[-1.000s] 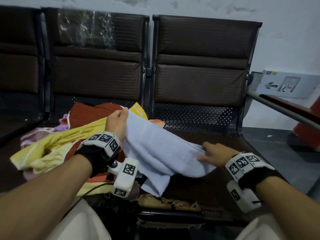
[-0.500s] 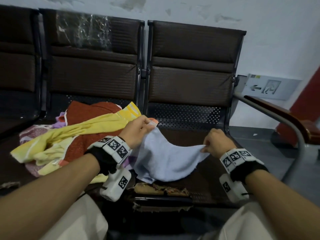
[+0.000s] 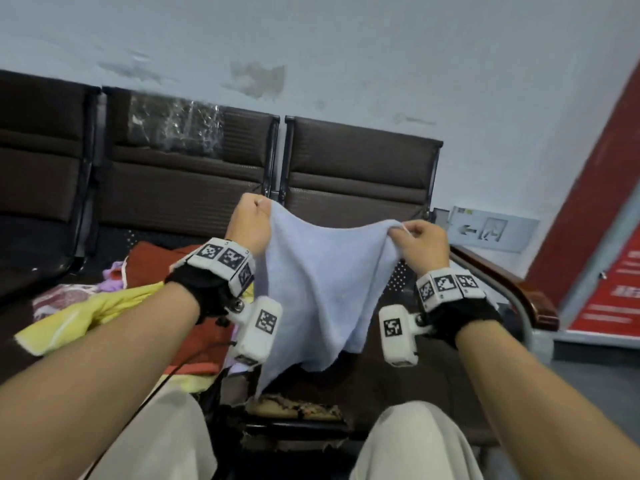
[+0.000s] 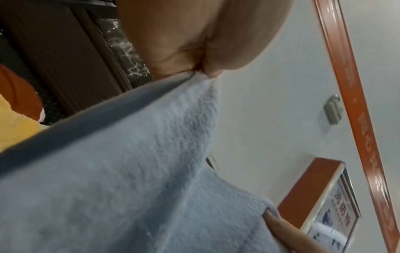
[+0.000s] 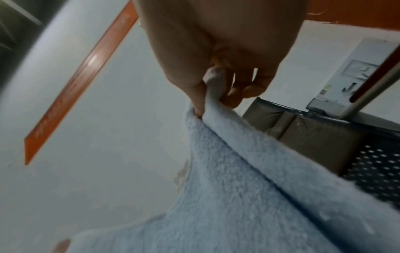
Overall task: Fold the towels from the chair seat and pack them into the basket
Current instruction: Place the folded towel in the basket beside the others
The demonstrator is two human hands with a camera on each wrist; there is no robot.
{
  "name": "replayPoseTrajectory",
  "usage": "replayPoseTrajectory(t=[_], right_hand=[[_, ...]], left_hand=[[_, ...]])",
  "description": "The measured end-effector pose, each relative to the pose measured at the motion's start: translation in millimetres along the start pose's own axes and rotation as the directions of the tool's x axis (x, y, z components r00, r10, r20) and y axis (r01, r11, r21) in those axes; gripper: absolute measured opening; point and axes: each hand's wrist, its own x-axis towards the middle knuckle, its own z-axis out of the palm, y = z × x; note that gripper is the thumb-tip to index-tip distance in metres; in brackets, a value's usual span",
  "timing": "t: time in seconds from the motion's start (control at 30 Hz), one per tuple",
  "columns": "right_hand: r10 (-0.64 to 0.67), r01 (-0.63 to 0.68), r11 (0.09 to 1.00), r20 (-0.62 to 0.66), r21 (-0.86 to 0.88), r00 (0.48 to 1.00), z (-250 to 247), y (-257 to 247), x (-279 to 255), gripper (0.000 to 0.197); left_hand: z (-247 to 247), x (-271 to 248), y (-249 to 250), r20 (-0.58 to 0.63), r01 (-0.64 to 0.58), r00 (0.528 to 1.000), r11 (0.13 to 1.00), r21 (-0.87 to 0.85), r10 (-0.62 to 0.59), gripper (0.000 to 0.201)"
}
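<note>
- The row of brown seats (image 3: 356,174) sits straight ahead of my hands, with its padded backs against the pale wall. The front edge of the seat below my hands is torn and frayed.
- The heap of other towels (image 3: 104,306) is on the seat down and off to the side of my left hand. There's a yellow one on top, a rust-red one behind it, and bits of pink and purple peeking out at the far side.
- The light blue towel (image 3: 318,289) is up in the air between my two hands, clear of the seat. Its top edge sags a little in the middle and the rest hangs down in a loose point toward my knees.
- My left hand (image 3: 251,225) is closed in a fist around one top corner of the blue towel. The left wrist view shows the cloth squeezed right into the crease of my fingers.
- My right hand (image 3: 420,242) has the other top corner pinched between thumb and fingertips, with a little tuft poking up past them.
- There's a wooden armrest (image 3: 498,275) just outside my right hand.
- No basket anywhere in these views.
</note>
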Motion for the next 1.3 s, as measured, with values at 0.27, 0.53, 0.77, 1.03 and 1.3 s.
replayPoseTrajectory(t=[0.27,0.53,0.77,1.03,1.3], right_hand=[[0.038,-0.007,0.991,-0.229,0.134,0.973,-25,-23,12,0.009],[0.133,-0.136,0.991,-0.134,-0.019,0.982,-2,41,13,0.019],[0.397,-0.396,0.918,-0.024,0.034,0.918,47,101,4,0.009],[0.299,-0.520,0.753,0.494,0.404,0.817,89,110,-7,0.015],[-0.047,-0.026,0.994,0.641,0.104,0.766,125,97,-15,0.009]], left_hand=[[-31,16,8,-0.199,0.022,0.980,0.997,0.079,-0.006,0.012],[-11,21,-60,-0.100,0.039,0.995,0.979,0.201,-0.019,0.015],[28,29,-113,-0.014,0.130,0.991,0.985,0.115,-0.130,0.028],[61,19,-155,0.112,0.163,0.981,0.986,-0.021,-0.160,0.013],[76,10,-163,0.299,0.045,0.953,0.999,0.013,-0.047,0.029]])
